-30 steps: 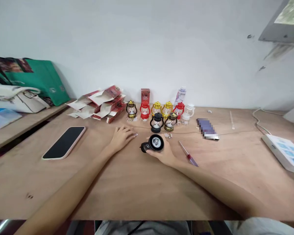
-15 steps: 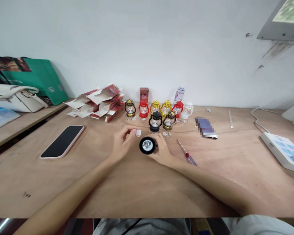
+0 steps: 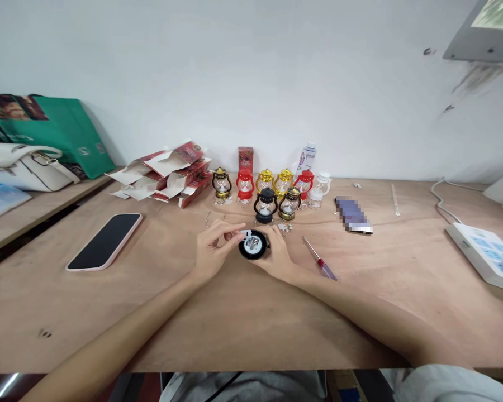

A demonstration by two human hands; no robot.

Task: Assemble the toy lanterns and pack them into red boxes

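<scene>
Between the thumb and fingers of my left hand (image 3: 213, 248) is a small white piece (image 3: 246, 234), held over the upper left edge of a round black base. My right hand (image 3: 278, 254) grips this black lantern (image 3: 253, 245), its underside with a pale round label turned up towards me. Just behind my hands stand a black lantern (image 3: 266, 206) and a bronze lantern (image 3: 290, 204). Small white bits (image 3: 285, 227) lie on the wooden table (image 3: 243, 318) beside them. A screwdriver (image 3: 321, 259) with a clear and red handle lies right of my right hand.
More lanterns in red (image 3: 245, 184), gold and white stand behind, near a red box (image 3: 246, 159) and a bottle (image 3: 307, 156). Opened boxes (image 3: 167, 173) are piled at the back left. Phones lie left (image 3: 105, 242) and right (image 3: 353, 215). A power strip (image 3: 482, 254) sits far right.
My left hand has moved slightly right and brought the white piece from beside the black lantern's base to over its edge. My right hand still holds the lantern in nearly the same place.
</scene>
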